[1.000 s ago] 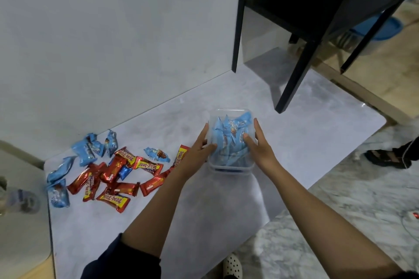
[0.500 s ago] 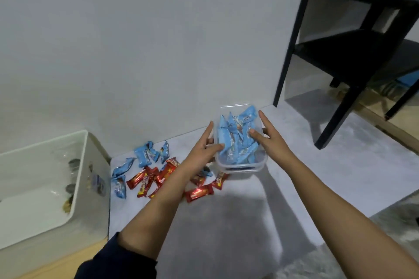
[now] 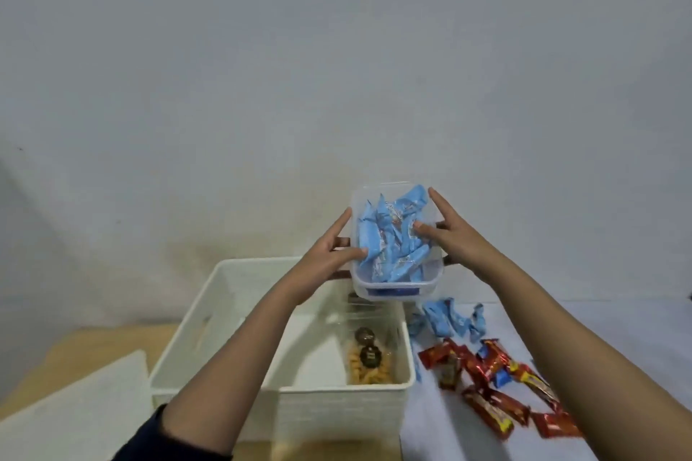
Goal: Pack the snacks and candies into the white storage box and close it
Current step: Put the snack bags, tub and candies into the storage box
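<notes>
A clear plastic tub (image 3: 397,290) filled with blue-wrapped candies (image 3: 389,243) hangs in the air over the far right corner of the white storage box (image 3: 194,322). My left hand (image 3: 329,254) grips the tub's left side with the thumb over the rim. On the tub's right side, my right hand (image 3: 453,236) grips the same way, its thumb among the candies. The box is open and holds a clear pack of yellowish snacks (image 3: 369,367) near its right wall.
Loose blue candies (image 3: 449,318) and several red-wrapped bars (image 3: 494,385) lie on the grey mat (image 3: 618,329) right of the box. A white flat lid (image 3: 75,412) lies on the wooden floor at lower left. A plain wall stands close behind.
Both hands lifted the tub off the mat and carried it left until it hung over the white box. The view swung left, so the black shelf is out of sight.
</notes>
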{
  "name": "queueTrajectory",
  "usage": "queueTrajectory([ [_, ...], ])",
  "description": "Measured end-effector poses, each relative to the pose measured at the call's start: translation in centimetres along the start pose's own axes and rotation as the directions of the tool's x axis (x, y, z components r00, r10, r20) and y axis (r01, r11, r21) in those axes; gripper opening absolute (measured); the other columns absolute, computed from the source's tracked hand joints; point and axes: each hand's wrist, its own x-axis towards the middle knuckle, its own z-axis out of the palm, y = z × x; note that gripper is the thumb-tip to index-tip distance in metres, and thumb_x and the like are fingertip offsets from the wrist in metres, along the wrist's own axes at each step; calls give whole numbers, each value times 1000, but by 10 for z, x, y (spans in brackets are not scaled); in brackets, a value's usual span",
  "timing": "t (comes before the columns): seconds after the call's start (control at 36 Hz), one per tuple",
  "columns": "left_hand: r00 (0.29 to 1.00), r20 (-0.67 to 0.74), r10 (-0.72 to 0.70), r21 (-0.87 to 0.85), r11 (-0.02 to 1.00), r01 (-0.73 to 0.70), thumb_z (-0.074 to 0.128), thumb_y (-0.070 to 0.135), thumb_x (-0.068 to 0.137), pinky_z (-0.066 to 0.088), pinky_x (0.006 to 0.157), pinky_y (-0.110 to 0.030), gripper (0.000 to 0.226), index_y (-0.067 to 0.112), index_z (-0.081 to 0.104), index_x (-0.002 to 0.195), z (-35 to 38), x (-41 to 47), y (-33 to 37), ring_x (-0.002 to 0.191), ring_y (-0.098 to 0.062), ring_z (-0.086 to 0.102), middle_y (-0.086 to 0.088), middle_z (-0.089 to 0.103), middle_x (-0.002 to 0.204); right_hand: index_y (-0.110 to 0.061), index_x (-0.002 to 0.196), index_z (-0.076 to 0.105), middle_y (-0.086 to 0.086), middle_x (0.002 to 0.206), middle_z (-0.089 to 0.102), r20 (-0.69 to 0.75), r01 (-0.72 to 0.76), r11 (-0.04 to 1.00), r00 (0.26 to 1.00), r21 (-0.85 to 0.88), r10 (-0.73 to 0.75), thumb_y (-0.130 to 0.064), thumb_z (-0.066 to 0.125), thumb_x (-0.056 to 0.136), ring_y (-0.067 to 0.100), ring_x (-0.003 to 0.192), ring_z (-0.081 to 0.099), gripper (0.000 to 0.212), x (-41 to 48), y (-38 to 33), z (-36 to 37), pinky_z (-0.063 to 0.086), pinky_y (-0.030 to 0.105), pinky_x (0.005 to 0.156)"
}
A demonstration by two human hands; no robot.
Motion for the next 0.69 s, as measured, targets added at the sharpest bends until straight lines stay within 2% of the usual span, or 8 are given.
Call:
queueTrajectory([
  [0.11,993,-83,-79,6,997,80,60,12,86,50,69,-21,75,43,23,143,-83,-20,-28,90,-7,60,0,54,95,-50,143,10,7,118,57,97,-1,1000,995,13,0,-33,58,90,13,93,63,74,28,-17,86,52,28,64],
  [0.25,967,-127,-222,28,974,227,58,12,86,50,71,-24,73,44,25,142,-148,-42,-68,90,-10,59,0,56,94,-46,145,11,2,107,65,159,-82,995,985,64,71,-29,60,89,13,87,66,76,45,-9,175,54,33,73],
  [0.31,951,-137,-276,42,958,284,57,14,86,49,71,-25,73,45,22,143,-161,-45,-82,92,-10,58,1,57,94,-42,146,9,2,106,64,177,-128,991,977,48,117,-27,59,90,8,81,64,77,49,-3,200,51,28,70],
  [0.39,927,-146,-346,10,936,351,55,14,88,48,66,-26,74,42,17,145,-168,-44,-103,90,-12,57,2,58,94,-39,147,8,3,102,62,195,-193,981,963,27,184,-24,56,92,5,76,62,75,54,6,227,47,22,56],
  [0.47,902,-157,-403,-7,913,407,54,15,88,49,65,-28,77,40,10,145,-166,-39,-123,100,-20,56,-6,55,121,-40,146,7,2,107,62,197,-245,969,952,23,236,-22,54,92,8,79,63,74,60,20,245,49,25,57],
  [0.53,888,-175,-425,-14,903,430,54,18,85,51,72,-33,79,43,9,145,-164,-34,-136,108,-24,55,-5,50,134,-39,147,7,4,114,61,190,-274,962,944,3,268,-20,53,92,10,81,63,74,64,30,254,47,24,58],
  [0.64,887,-134,-443,-44,896,441,52,15,84,48,93,-48,77,44,12,143,-160,-29,-156,114,-26,52,-2,44,140,-32,149,5,11,134,53,187,-323,946,928,-23,322,-16,52,93,18,90,61,75,67,48,265,47,20,56],
  [0.69,878,-103,-467,-61,884,463,48,10,87,46,95,-47,76,41,10,145,-158,-27,-162,118,-27,49,-3,40,143,-30,149,5,13,141,46,179,-347,938,921,-20,345,-12,50,93,20,93,59,75,67,56,269,50,22,58],
])
